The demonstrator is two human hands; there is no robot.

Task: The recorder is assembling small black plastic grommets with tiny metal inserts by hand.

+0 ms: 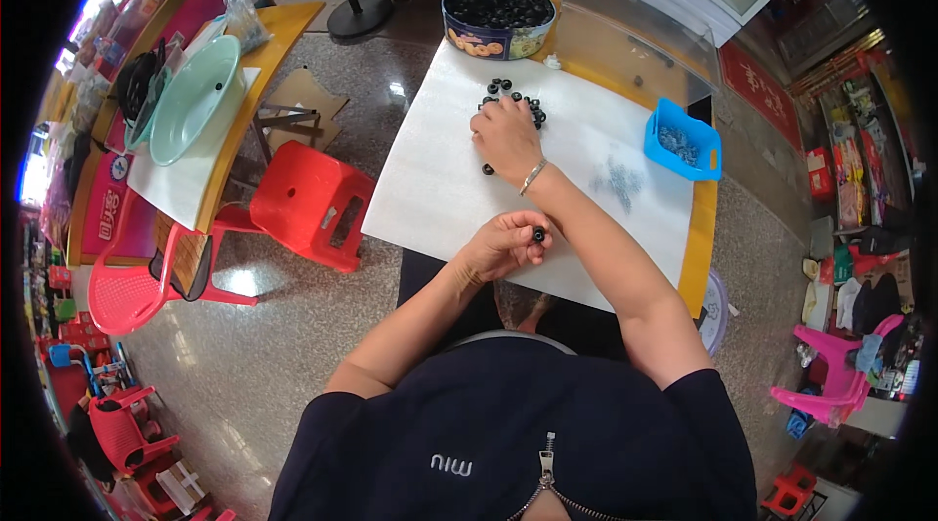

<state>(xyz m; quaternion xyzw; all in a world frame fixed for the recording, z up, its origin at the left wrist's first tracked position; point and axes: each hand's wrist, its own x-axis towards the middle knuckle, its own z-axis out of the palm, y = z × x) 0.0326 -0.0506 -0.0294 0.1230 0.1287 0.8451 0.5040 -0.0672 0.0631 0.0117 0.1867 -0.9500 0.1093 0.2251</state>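
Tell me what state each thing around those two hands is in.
Left hand: fingers closed on a small black round piece
Right hand: fingers over loose round black pieces; grip hidden
Large round patterned tub: open, filled with black pieces
Blue plastic basket: open, holding tiny pale bits
Tiny bits on white sheet: scattered loose
Red plastic stool: upright
Pale green plastic basin: open

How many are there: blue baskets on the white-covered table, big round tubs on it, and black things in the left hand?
Blue rectangular plastic basket: 1
Big round patterned tub: 1
Small round black piece seen in the left hand: 1
Total: 3
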